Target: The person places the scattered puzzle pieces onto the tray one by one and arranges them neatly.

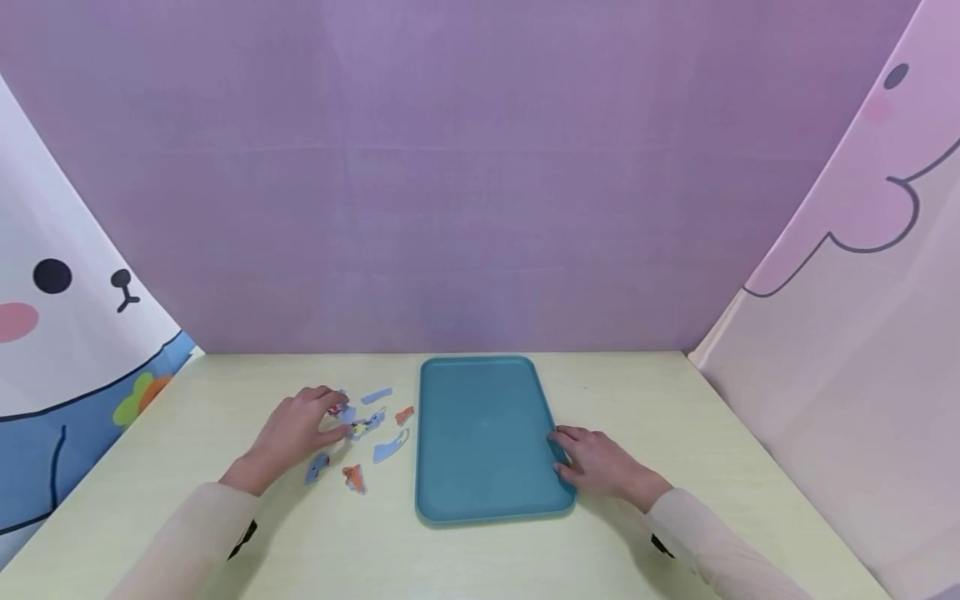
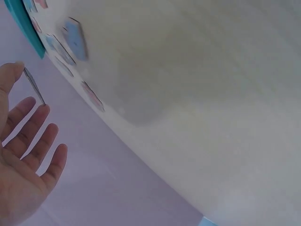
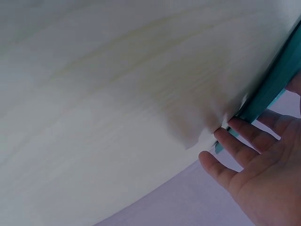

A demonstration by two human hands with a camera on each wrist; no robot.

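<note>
My left hand pinches a thin flat piece between thumb and fingertips; the left wrist view shows it edge-on, so its print is hidden. Around that hand lie several irregular printed puzzle pieces, among them a light-blue piece, an orange piece and a dark-blue piece. To their right a teal tray lies flat. My right hand rests at the tray's right rim, fingertips and thumb touching the edge. In the right wrist view its fingers are loosely extended beside the teal rim.
The pale table ends at a purple backdrop. Cartoon-printed cloth stands on both sides, a white and blue figure at left and a pink one at right.
</note>
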